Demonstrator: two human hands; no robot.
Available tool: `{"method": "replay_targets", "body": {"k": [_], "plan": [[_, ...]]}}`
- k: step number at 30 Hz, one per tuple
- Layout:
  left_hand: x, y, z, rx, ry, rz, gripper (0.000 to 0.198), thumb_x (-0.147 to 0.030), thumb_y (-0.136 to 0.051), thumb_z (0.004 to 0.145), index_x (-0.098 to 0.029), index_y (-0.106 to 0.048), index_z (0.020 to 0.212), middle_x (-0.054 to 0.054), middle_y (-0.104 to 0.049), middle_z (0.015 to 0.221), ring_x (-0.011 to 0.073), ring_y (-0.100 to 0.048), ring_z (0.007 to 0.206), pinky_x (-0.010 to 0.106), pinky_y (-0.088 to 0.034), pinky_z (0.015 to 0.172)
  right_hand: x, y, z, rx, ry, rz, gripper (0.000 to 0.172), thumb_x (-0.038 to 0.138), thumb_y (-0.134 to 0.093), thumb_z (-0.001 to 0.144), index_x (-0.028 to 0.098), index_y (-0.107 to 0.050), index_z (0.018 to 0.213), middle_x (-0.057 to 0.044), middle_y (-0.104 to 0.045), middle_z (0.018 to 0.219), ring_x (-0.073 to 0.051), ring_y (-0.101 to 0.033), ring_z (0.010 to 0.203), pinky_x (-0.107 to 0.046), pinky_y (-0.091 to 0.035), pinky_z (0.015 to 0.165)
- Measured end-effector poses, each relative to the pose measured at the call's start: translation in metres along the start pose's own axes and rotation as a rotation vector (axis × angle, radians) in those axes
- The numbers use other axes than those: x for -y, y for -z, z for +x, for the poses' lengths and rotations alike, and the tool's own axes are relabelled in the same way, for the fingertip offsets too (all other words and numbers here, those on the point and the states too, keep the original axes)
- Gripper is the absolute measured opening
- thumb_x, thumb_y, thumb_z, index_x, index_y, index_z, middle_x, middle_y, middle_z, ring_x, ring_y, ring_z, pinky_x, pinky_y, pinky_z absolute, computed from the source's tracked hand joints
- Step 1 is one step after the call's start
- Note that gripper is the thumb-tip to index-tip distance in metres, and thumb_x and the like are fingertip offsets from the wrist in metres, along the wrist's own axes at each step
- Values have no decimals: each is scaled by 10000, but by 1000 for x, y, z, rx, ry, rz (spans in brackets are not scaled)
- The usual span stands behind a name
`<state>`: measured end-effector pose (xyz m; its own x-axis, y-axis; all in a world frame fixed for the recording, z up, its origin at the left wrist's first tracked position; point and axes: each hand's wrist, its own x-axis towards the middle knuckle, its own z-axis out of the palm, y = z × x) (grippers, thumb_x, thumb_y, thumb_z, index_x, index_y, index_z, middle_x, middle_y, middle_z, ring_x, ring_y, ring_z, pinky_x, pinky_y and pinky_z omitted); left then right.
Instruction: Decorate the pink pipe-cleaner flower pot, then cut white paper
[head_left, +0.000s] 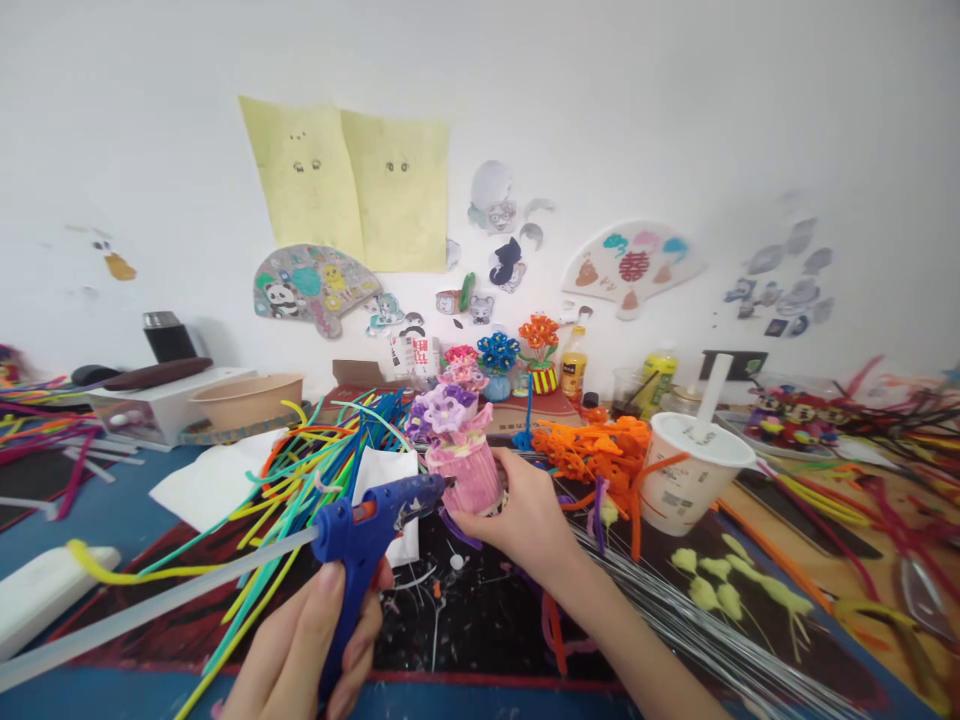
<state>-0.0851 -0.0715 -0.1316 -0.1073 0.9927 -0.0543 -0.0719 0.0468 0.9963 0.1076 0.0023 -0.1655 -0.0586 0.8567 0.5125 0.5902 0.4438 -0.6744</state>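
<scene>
My left hand [311, 640] is wrapped round the handle of a blue glue gun [352, 545]. A long translucent glue stick [172, 600] sticks out of its back end toward the lower left. The nozzle points right, at or very near the side of a pink pot [474, 485] made of fuzzy pipe cleaners. Purple and pink pipe-cleaner flowers [444, 410] top the pot. My right hand [521, 515] grips that pot from its right side, tilting it slightly above the dark mat [480, 625]. Whether the nozzle touches the pot I cannot tell.
Loose green, yellow and blue pipe cleaners [300, 500] spread at left. Orange pipe-cleaner pieces [592, 450], a lidded cup with a straw [679, 485] and thin metal wires [697, 620] lie right. Scissors [919, 595] rest far right. Finished flower pots [541, 378] stand behind.
</scene>
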Motion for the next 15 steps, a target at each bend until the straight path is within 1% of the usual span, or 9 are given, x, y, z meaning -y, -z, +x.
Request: {"method": "replay_targets", "body": {"k": [3,6,15], "plan": [[0,1,-2,4,-12,0,471,-695,-605,723,-234,-600,629,14,-600,484,238,-628,523,288,-490,377,0,0,0,6,-3,7,485,361,-789,617,183,-619,1034,-69,-702,951,-262,-655,869,-356,-493,784],[2,3,-5,10,-22,10,488,-684,-596,742,-215,-609,608,22,-601,486,227,-621,502,285,-486,374,0,0,1,6,1,1,481,361,-786,620,180,-622,1034,-69,-701,950,-264,-655,878,-357,-494,784],[2,2,1,8,-46,49,495,-558,-582,815,-176,-596,501,21,-521,374,187,-565,371,257,-444,354,-2,-2,1,-3,19,-22,495,390,-777,631,187,-623,1054,-72,-705,954,-273,-662,893,-358,-502,782]]}}
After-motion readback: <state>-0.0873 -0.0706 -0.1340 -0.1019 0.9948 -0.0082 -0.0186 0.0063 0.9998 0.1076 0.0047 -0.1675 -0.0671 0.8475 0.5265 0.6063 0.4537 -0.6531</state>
